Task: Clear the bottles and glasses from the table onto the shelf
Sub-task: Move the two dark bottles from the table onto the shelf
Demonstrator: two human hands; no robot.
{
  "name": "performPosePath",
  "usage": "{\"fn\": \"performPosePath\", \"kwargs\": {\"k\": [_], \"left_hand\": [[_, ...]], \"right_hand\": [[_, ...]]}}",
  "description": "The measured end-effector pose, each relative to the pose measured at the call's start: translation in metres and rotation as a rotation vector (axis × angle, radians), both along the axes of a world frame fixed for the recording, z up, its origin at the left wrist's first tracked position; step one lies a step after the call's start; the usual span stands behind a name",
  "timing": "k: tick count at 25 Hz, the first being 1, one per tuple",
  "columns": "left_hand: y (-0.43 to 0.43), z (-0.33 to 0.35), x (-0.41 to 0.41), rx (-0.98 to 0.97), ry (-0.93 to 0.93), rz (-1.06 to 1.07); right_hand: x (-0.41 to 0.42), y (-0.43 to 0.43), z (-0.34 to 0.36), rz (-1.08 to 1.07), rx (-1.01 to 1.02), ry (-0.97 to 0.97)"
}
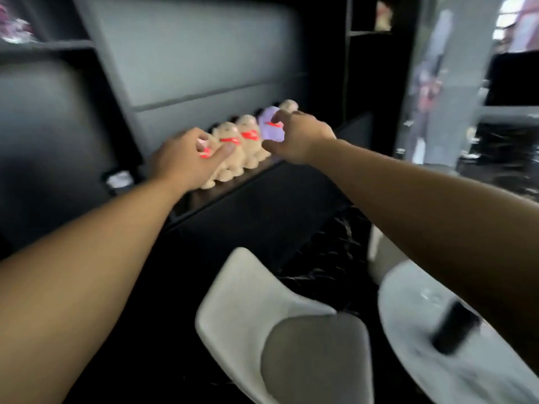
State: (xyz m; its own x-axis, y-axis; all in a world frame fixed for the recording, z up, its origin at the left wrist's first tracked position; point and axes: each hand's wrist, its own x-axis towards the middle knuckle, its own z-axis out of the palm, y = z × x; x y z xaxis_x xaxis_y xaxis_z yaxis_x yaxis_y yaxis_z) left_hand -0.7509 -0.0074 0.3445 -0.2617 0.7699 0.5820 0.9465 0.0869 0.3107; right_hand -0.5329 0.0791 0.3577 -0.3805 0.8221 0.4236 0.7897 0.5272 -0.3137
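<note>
I note my left hand (186,158) clasping the end plush toy (217,167) and my right hand (294,138) gripping the purple toy (269,126), both at the crowded shelf (233,188) edge.

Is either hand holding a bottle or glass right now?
No, the left hand and right hand rest on plush toys along the shelf.

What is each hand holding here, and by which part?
Left hand closes around a beige plush toy with a red scarf, near its head. Right hand closes on the purple plush toy, upper body. Blur hides the exact grip.
</note>
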Motion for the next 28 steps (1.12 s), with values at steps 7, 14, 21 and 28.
{"fn": "performPosePath", "kwargs": {"k": [7,14,21,28], "left_hand": [[-0.011,-0.075,0.163,-0.126,-0.028,-0.358],[-0.031,-0.124,0.278,-0.288,0.008,-0.474],[0.001,-0.165,0.431,-0.44,0.019,-0.532],[0.047,-0.245,0.543,-0.632,0.002,-0.385]], "right_hand": [[0.181,-0.068,-0.066,-0.347,-0.134,-0.082],[0.324,-0.1,-0.113,-0.52,-0.205,-0.104],[0.469,-0.069,-0.167,-0.598,-0.285,-0.154],[0.595,0.0,-0.255,-0.558,-0.426,-0.26]]}}
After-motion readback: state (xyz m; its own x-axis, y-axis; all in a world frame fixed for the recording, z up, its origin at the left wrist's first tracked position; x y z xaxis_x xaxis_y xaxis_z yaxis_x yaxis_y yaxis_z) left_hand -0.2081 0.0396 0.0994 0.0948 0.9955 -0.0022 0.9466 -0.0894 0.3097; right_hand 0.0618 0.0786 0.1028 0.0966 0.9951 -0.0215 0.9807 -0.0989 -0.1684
